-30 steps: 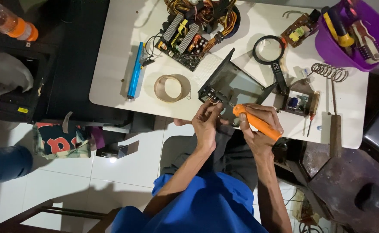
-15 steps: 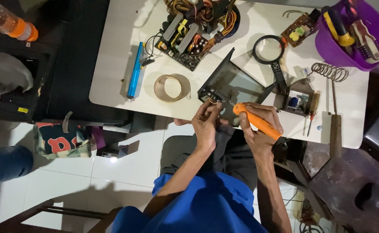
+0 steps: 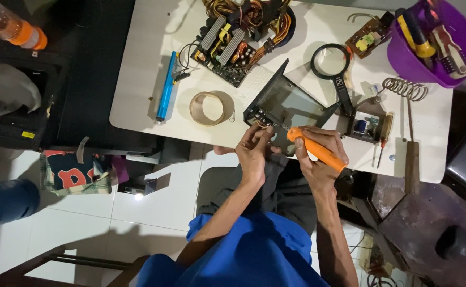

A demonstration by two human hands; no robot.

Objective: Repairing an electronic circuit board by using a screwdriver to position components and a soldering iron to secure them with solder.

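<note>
Where white table (image 3: pixel 142 95) ends at near edge, dark metal case (image 3: pixel 283 109) sits, front corner right at rim; open floor below. Tape roll (image 3: pixel 210 108) just left, magnifier (image 3: pixel 335 69) just right, little room between. Case open-topped, angular, grey inside. Left hand (image 3: pixel 254 154) fingers pinched on case's near edge. Right hand (image 3: pixel 318 159) clamped around orange screwdriver (image 3: pixel 315 149), tip at case.
</note>
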